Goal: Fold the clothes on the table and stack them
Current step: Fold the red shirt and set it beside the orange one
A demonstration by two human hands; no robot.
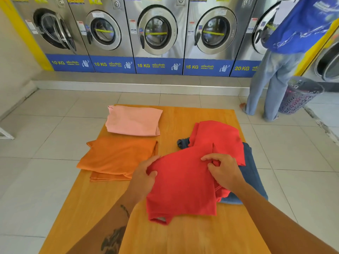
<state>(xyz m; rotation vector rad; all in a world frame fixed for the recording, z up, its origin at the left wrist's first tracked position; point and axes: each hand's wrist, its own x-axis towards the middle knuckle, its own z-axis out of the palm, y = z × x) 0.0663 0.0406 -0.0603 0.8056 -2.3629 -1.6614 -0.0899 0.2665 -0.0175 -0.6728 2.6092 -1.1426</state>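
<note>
A red shirt (185, 180) lies rumpled across the middle and right of the yellow wooden table (179, 235). My left hand (145, 176) pinches its left edge. My right hand (223, 171) grips a fold of it near the right side. Under the red shirt's right part lies a blue denim garment (255, 176), partly hidden. A folded orange garment (119, 158) rests on the table's left. Behind it sits a folded pink garment (134, 121).
A row of front-loading washing machines (157, 33) lines the far wall. A person in a blue top and jeans (278, 61) stands at the far right beside a purple laundry basket (299, 96). Tiled floor surrounds the table.
</note>
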